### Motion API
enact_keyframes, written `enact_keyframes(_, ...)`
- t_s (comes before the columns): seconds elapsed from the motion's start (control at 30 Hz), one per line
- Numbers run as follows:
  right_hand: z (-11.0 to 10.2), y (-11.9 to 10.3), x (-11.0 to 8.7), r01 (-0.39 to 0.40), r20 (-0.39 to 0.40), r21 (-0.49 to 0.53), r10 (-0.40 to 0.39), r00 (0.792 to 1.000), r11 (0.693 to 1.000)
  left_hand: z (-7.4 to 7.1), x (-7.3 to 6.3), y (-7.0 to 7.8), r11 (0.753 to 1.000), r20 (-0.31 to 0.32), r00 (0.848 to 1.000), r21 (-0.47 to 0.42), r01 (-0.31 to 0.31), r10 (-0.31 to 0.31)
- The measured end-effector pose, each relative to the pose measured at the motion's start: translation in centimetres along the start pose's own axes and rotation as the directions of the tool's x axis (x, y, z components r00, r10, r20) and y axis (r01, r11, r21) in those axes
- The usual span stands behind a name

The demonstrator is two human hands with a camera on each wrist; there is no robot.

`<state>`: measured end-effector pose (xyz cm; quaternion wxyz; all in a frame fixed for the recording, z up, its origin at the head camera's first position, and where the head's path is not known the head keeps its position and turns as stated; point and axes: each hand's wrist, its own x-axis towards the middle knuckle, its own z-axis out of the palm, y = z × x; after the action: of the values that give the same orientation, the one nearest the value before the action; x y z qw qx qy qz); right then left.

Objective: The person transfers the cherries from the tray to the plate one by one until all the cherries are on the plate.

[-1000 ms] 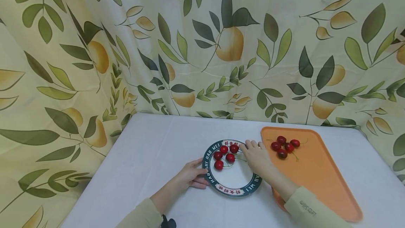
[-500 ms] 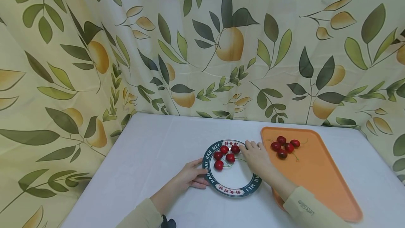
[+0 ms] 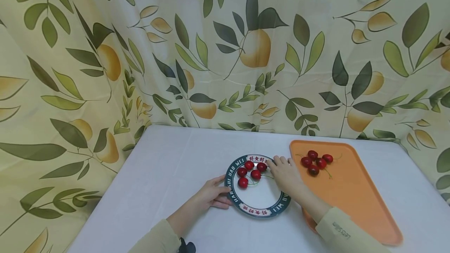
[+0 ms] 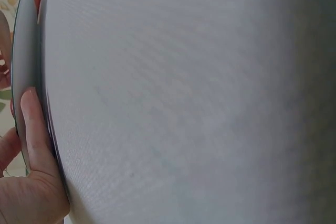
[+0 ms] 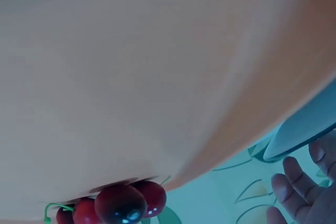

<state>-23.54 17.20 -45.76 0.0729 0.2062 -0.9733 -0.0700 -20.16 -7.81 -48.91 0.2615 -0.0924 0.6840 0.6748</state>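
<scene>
One left hand (image 3: 211, 194), thumb atop plate (image 3: 261, 198), fingers beneath

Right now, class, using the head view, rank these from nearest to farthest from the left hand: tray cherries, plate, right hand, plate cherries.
1. Plate: gripped at its left rim by the left hand.
2. Plate cherries: on the plate's far half.
3. Right hand: at the plate's far right side.
4. Tray cherries: on the orange tray, farthest right.

White table (image 3: 168, 167), orange tray (image 3: 355, 202) lying toward the right edge, its far end near the far edge, round plate (image 3: 260, 199) mid-surface.
</scene>
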Motion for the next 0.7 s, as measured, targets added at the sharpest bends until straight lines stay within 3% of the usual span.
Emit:
enact_keyframes(0.2, -0.2, 0.8, -0.2, -0.031, -0.045, 0.006, 0.031, 0.999, 1.000, 0.0, 0.1, 0.0, 1.000, -0.001, 1.000, -0.004, 0.002, -0.002)
enact_keyframes(0.7, -0.8, 4.4, -1.9, -0.162, -0.054, 0.088, 0.167, 0.985, 0.983, 0.0, 0.1, -0.2, 1.000, 0.001, 1.000, -0.001, 0.002, -0.002)
